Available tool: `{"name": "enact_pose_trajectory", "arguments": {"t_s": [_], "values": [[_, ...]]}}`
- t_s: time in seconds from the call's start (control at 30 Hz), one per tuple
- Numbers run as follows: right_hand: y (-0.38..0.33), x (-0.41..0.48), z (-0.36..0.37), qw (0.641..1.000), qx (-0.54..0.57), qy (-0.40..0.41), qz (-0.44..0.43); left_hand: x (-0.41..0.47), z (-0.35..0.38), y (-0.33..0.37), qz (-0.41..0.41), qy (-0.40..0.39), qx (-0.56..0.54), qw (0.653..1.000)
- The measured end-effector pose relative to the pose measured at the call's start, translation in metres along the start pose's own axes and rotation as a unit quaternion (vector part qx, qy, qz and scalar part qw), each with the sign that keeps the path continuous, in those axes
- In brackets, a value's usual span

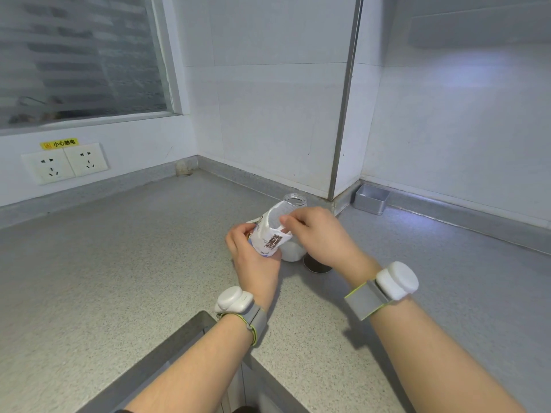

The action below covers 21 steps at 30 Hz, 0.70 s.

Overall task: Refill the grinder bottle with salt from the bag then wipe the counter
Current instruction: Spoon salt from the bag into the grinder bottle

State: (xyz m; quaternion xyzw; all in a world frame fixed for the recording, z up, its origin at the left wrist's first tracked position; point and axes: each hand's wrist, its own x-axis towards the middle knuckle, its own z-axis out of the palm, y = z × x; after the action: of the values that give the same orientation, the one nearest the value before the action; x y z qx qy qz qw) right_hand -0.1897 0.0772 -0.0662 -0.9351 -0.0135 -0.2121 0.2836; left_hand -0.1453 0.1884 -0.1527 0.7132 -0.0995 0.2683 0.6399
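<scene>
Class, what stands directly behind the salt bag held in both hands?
A clear bottle with its mouth open stands behind the salt bag. Its rim and white lower part show; its middle is covered by the bag and the right hand.

Tabletop (119,263): grey speckled, stone-like surface, matt and finely grained. Salt bag (272,234): thin printed white sheet, creased, with a slight sheen — plastic film or coated paper cannot be told. Grinder bottle (294,200): clear and smooth, glass or plastic. Wall tiles (268,114): white, smooth, glossy. Corner strip (346,114) and tin (371,201): brushed metal, satin finish. Wrist units (229,299): smooth white plastic on grey woven cloth straps (365,299). Sockets (64,162): glossy white plastic.
</scene>
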Motion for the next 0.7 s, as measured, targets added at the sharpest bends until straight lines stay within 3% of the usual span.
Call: {"name": "enact_pose_trajectory", "arguments": {"t_s": [0.07,0.27,0.5,0.7], "values": [[-0.001,0.001,0.000,0.995,0.082,0.028,0.047,0.001,0.000,0.000,-0.006,0.000,0.005,1.000],[-0.003,0.003,0.006,0.969,0.178,0.101,0.139,0.002,0.000,0.000,-0.069,0.001,0.015,0.997],[-0.001,0.006,-0.002,0.935,0.254,0.171,0.177,0.003,0.000,0.000,-0.117,-0.001,0.016,0.993],[0.002,0.007,-0.013,0.913,0.303,0.180,0.207,0.004,-0.002,0.000,-0.135,-0.010,0.018,0.991]]}}
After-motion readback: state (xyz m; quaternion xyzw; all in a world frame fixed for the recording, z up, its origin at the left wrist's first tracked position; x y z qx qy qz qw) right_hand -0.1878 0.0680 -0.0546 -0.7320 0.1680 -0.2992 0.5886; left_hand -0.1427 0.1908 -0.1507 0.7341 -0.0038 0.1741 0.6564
